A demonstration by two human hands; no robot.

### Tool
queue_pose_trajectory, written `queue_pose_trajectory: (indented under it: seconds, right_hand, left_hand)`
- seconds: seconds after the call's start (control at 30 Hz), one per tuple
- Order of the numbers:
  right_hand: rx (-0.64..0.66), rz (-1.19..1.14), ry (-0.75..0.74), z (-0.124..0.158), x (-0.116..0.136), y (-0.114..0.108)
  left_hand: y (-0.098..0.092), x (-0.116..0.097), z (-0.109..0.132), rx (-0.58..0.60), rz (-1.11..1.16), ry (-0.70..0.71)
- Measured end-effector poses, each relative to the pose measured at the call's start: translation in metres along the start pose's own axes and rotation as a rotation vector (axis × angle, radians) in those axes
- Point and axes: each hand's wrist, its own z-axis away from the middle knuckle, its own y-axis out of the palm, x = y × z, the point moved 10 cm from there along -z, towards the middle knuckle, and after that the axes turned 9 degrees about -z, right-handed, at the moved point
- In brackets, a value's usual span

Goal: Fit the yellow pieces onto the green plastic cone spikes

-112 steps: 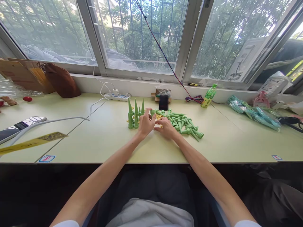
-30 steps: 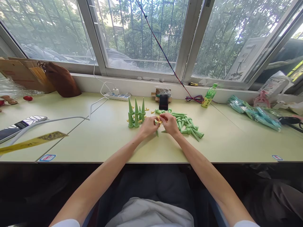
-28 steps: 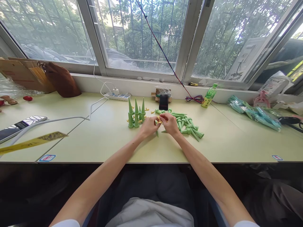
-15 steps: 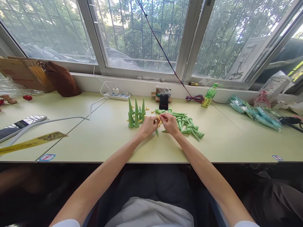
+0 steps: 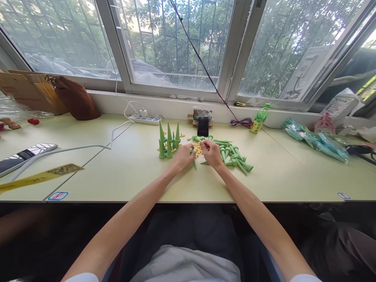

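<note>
My left hand (image 5: 183,156) is closed round a green cone (image 5: 194,164), whose tip points down toward the table's front edge. Just to its right, my right hand (image 5: 212,154) has its fingers bent over small yellow pieces (image 5: 199,150); whether it pinches one is too small to tell. Several green cones stand upright in a group (image 5: 169,141) left of my hands, with yellow bits sticking out at their sides. Loose green cones (image 5: 232,152) lie in a pile beyond and to the right of my right hand.
A phone (image 5: 203,126) leans on a small box at the back. Behind the cones are a power strip (image 5: 149,119) and a green bottle (image 5: 260,118). Teal plastic packets (image 5: 320,141) lie at the right. A brown bag (image 5: 76,98), another phone (image 5: 26,154) and a white cable are at the left.
My hands have moved slightly apart; their fingertips were together before. More of the yellow pieces now shows between them, and the top of the green cone shows at my left fingers.
</note>
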Motion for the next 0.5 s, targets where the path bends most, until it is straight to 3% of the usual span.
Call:
queue_pose_trajectory:
  seconds: [0.5]
  right_hand:
    - [0.032, -0.032, 0.029, 0.001, 0.0, 0.004]
  left_hand:
    - [0.014, 0.003, 0.001, 0.121, -0.027, -0.021]
